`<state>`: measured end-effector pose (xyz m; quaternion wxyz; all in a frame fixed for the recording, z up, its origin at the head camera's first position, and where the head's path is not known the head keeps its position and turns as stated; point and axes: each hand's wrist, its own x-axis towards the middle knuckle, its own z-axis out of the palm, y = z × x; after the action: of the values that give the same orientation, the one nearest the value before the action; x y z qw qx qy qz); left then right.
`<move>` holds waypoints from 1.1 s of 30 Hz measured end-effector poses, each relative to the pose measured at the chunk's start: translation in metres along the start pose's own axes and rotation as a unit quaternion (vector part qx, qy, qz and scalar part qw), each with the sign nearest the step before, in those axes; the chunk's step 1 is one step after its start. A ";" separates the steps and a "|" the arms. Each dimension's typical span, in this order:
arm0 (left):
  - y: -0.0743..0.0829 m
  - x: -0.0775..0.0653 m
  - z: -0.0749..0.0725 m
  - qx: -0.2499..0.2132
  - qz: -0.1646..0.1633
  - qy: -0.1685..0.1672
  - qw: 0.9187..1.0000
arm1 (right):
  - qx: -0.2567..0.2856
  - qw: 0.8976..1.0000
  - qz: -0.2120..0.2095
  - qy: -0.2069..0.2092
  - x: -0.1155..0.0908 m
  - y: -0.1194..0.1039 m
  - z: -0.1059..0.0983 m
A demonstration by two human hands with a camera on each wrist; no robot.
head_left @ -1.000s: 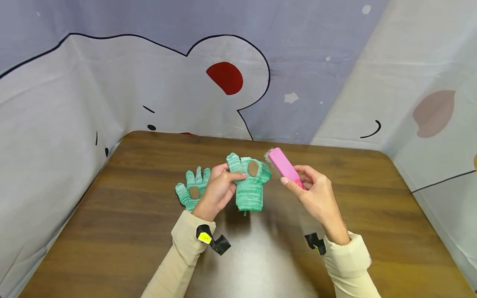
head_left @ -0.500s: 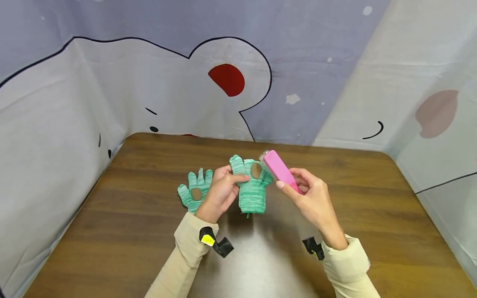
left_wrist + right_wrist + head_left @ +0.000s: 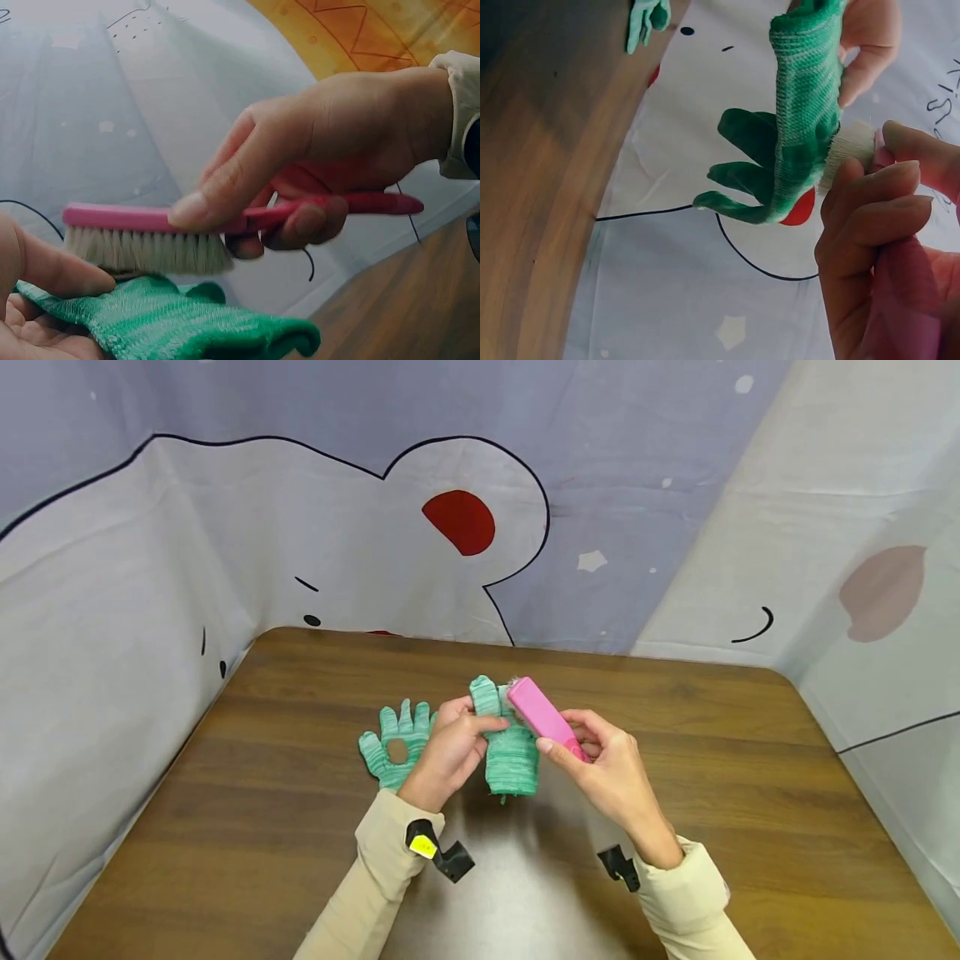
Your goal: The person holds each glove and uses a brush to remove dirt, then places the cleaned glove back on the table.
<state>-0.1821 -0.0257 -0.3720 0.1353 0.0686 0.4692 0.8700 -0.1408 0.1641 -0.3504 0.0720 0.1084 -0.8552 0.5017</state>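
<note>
My left hand (image 3: 448, 750) pinches a green striped knit glove (image 3: 512, 763) near its thumb side, holding it above the table with the cuff hanging toward me. In my right hand (image 3: 609, 767) is a pink brush (image 3: 546, 717), gripped by its handle with the thumb along the back of the head. Its pale bristles (image 3: 142, 251) face down against the glove's palm in the left wrist view. The right wrist view shows the bristles touching the glove (image 3: 806, 97) side-on, its fingers dangling. A second green glove (image 3: 386, 768), with a brown oval on its palm, lies on the table, partly behind my left hand.
The brown wooden table (image 3: 750, 793) extends around both hands. A printed cloth backdrop (image 3: 360, 543) rises along its back and sides. Black camera mounts (image 3: 453, 862) sit on both wrists.
The brush has moved left and slightly down, from beside the held glove onto it, covering its palm spot. The left hand and glove have barely shifted; the second glove stays on the table.
</note>
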 end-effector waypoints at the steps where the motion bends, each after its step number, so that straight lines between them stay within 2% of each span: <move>1: 0.000 0.000 0.000 0.000 -0.002 0.001 1.000 | -0.003 1.000 -0.001 -0.001 0.000 0.000 0.001; 10: 0.000 0.000 -0.001 -0.015 -0.006 0.017 1.000 | -0.025 1.000 0.015 -0.011 0.001 0.003 0.001; 18: 0.005 -0.001 -0.001 -0.024 -0.015 0.021 0.999 | -0.029 0.999 0.031 -0.016 -0.003 -0.031 -0.005; 21: 0.006 -0.001 -0.001 -0.026 -0.015 0.020 0.999 | -0.029 0.999 0.032 -0.018 -0.003 -0.036 -0.006; 28: 0.013 -0.003 -0.001 -0.039 -0.004 0.013 0.999 | -0.007 0.999 0.037 -0.037 0.006 -0.012 -0.009; 33: 0.012 -0.003 -0.001 -0.037 -0.001 0.010 0.999 | -0.003 0.998 0.054 -0.043 0.007 -0.007 -0.014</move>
<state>-0.1818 -0.0341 -0.3626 0.1342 0.0548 0.4377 0.8874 -0.1457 0.1719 -0.3361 0.0085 0.0838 -0.8636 0.4970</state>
